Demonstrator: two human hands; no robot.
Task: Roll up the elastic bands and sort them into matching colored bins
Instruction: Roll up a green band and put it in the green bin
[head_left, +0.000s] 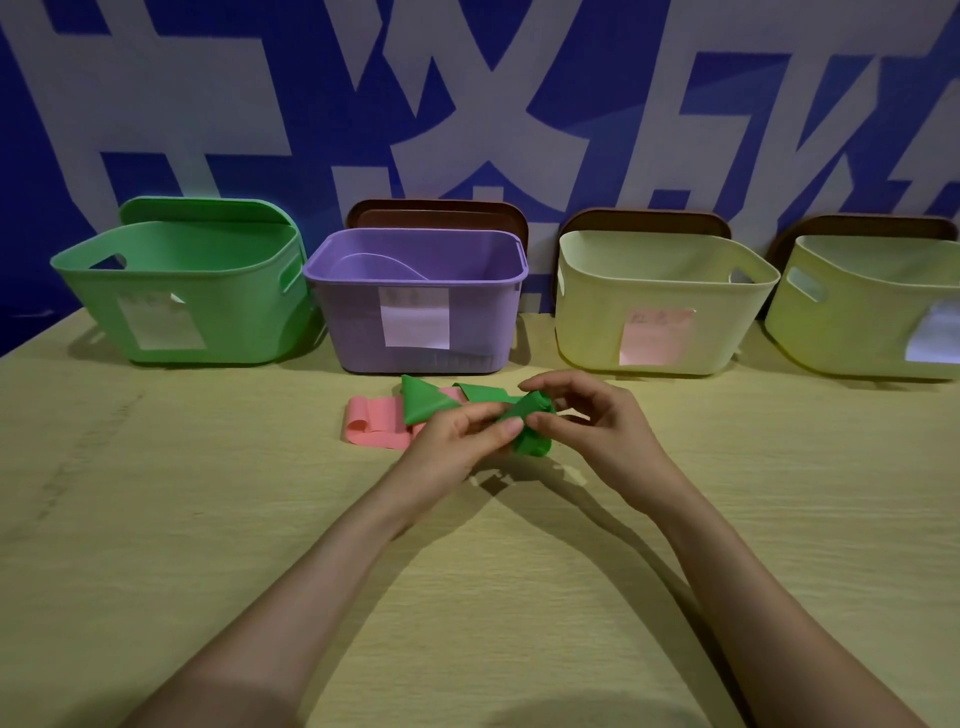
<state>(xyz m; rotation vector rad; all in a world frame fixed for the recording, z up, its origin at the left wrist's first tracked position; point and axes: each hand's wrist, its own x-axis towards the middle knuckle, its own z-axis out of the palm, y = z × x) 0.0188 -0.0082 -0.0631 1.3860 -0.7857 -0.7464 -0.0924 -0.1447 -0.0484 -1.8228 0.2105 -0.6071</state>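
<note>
Pinching green band (431, 402): left hand (457, 441), right hand (587, 421); long axis left-right, roll at right.

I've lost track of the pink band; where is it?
Head view: the pink band lies on the table before the purple bin, left of the left hand, partly under the green band.

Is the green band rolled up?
Partly. Left hand and right hand pinch the green band at a roll; its tail lies over the pink band.

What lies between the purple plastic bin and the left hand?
Head view: a pink elastic band, with the loose end of the green elastic band over it.
</note>
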